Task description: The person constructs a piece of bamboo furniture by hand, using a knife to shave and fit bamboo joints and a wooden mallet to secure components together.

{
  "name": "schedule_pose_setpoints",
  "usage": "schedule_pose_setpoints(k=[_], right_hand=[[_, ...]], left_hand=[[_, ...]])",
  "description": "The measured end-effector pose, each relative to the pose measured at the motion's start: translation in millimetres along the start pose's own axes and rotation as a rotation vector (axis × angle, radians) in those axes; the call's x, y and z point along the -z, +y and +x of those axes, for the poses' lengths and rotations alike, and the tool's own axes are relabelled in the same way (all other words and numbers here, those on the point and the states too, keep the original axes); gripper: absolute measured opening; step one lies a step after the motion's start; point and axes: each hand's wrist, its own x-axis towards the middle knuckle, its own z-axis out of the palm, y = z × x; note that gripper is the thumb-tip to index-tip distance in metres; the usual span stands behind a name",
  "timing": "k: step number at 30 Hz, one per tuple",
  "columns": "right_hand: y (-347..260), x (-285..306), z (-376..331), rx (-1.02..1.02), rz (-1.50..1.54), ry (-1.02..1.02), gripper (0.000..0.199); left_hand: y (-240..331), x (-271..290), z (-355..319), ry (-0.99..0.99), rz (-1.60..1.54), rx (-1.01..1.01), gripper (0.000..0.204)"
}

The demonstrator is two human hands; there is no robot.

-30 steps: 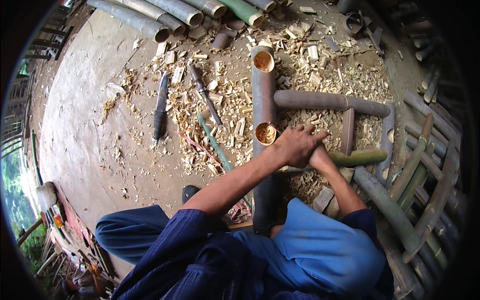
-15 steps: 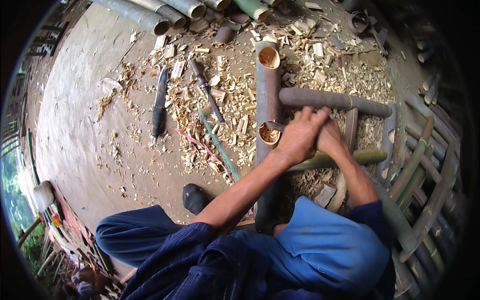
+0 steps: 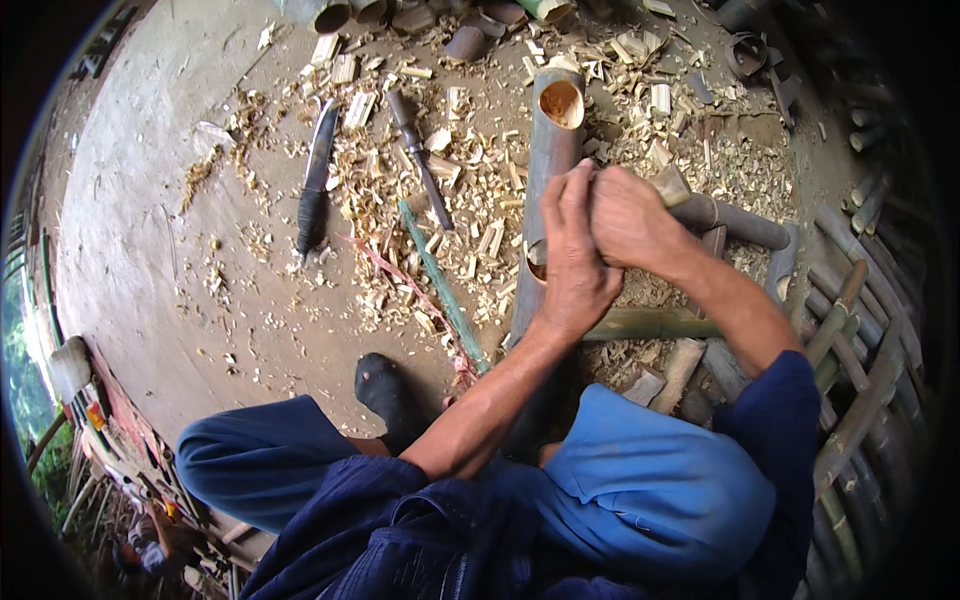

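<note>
Bare earthen floor (image 3: 150, 250) lies open to the person's left, while the ground ahead is thick with pale wood chips and shavings (image 3: 470, 190). The left hand (image 3: 572, 262) and the right hand (image 3: 630, 218) are pressed together above the middle of the long grey-brown bamboo tube (image 3: 548, 160); the left lies fairly flat with its fingers stretched upward, and the right is curled shut around a small tan piece of wood or a handle (image 3: 668, 183) that pokes out beside its knuckles; what that piece is, I cannot tell. The tube runs away from the person, its hollow far end showing an orange-brown inside, with nothing in it that I can see. A second grey bamboo pole (image 3: 740, 222) lies crosswise just right of the hands. Left of the tube lie a thin green bamboo strip (image 3: 440, 282), a dark-handled chisel (image 3: 420, 160) and a long dark-handled knife (image 3: 316, 180). Stacked bamboo poles (image 3: 860, 330) crowd the right edge.
</note>
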Motion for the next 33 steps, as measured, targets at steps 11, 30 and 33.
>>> schedule_pose_setpoints(k=[11, 30, 33], right_hand=[[-4.9, -27.2, -89.0, -0.329, 0.940, -0.450, 0.050], [-29.2, -23.6, -89.7, -0.547, 1.306, -0.645, 0.054], [-55.5, -10.6, -77.4, -0.877, 1.484, -0.756, 0.065]], left_hand=[[33.8, -25.4, -19.6, -0.552, 0.115, 0.312, 0.115], [25.6, -5.6, -33.6, -0.666, 0.088, 0.265, 0.109], [14.4, 2.3, -8.6, -1.115, 0.155, 0.300, 0.102]])
